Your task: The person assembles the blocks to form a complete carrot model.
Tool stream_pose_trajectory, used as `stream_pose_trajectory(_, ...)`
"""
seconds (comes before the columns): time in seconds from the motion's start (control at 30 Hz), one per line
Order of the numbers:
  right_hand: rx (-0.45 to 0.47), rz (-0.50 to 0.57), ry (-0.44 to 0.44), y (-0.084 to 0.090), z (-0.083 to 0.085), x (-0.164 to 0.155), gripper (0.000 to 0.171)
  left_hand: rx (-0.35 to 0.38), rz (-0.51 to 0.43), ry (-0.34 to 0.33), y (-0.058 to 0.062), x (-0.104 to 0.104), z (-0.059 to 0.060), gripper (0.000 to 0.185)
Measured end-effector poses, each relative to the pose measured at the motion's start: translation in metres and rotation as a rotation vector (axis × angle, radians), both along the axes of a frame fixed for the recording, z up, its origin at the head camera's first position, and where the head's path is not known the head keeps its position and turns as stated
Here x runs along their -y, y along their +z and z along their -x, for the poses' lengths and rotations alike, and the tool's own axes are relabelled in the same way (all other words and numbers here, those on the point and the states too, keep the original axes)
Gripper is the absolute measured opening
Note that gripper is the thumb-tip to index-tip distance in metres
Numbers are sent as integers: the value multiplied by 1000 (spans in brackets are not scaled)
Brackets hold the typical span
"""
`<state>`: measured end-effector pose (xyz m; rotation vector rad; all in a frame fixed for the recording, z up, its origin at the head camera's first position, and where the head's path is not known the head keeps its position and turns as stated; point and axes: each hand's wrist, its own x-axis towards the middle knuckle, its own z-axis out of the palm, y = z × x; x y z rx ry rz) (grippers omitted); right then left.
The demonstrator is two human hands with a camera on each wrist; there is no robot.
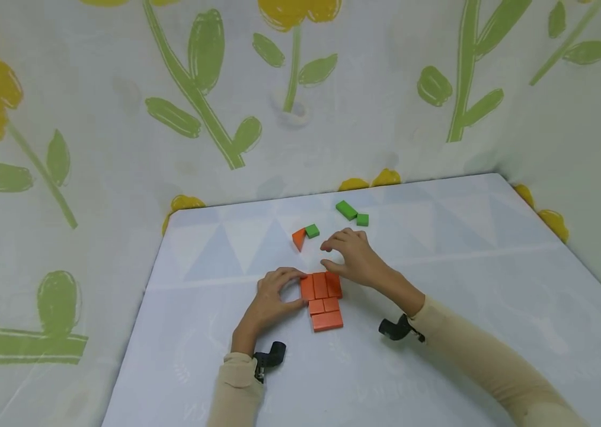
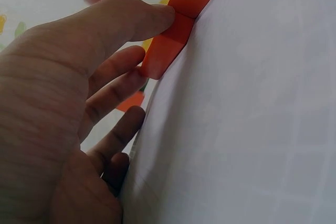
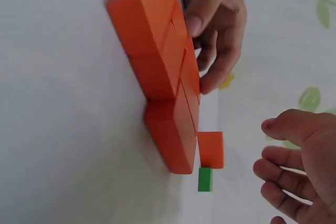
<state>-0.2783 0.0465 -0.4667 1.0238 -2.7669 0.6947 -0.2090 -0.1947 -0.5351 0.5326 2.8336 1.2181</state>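
A flat cluster of orange blocks [image 1: 323, 300] lies on the white table [image 1: 471, 296]; it also fills the right wrist view as orange blocks [image 3: 163, 77]. My left hand [image 1: 275, 292] rests at the cluster's left side, thumb and fingertips touching the leftmost orange block [image 2: 168, 45]. My right hand [image 1: 351, 255] hovers just beyond the cluster's far right corner, fingers loosely curved and holding nothing. Past the hands lie an orange triangular block [image 1: 299, 238] and a small green block [image 1: 312, 230], the latter showing as a green block [image 3: 205, 179] in the right wrist view.
Two more green blocks, a long one [image 1: 346, 210] and a small cube [image 1: 363, 220], lie farther back. A fabric wall with yellow flowers and green stems [image 1: 204, 101] surrounds the table on the back and sides. Black wrist cameras [image 1: 393, 329] sit on both sleeves.
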Motion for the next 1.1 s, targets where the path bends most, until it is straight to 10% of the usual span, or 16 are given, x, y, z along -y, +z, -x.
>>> stream_pose_trajectory(0.33, 49, -102, -157, -5, 45, 56, 45, -9, -15, -14, 1, 1, 0, 49)
stream_pose_trajectory(0.53, 33, -139, -143, -12, 55, 69, 23, -10, -19, -18, 2, 1, -1, 49)
stream_pose_trajectory(0.83, 77, -154, -152, -16, 65, 71, 48, -50, 27, -27, 3, 2, 1, 48)
stream_pose_trajectory(1.1, 46, -146, -150, -20, 74, 80, 31, -34, 10, -21, 2, 2, -1, 48)
